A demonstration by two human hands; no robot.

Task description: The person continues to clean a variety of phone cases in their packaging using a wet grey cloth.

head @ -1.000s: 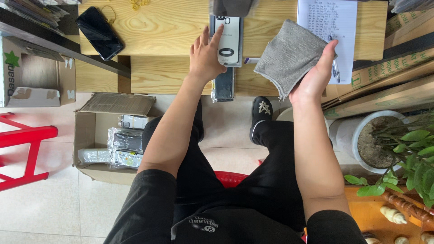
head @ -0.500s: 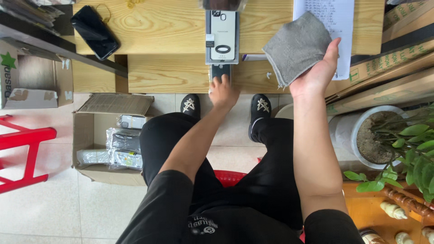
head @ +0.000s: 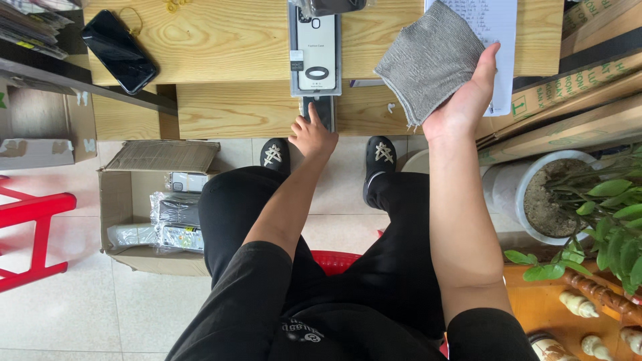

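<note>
1. A clear rectangular phone-case package (head: 315, 50) with a white insert lay on the counter (head: 227, 47).
2. A black phone (head: 120, 51), screen dark, lay at the counter's left end.
3. An open cardboard box (head: 137, 194) on the floor held plastic-wrapped packages (head: 175, 220).
4. A white printed sheet (head: 496, 27) lay at the right.

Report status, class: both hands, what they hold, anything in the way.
Left hand open, fingers on dark phone at shelf edge. Right hand holds grey cloth. Packaged phone case lies just above.

Pale wooden bench (head: 221, 47), two levels. Upper level carries black phone (head: 120, 51), boxed phone case (head: 315, 48), printed sheet (head: 498, 27). Lower shelf (head: 234, 110) holds dark phone (head: 322, 110).
</note>
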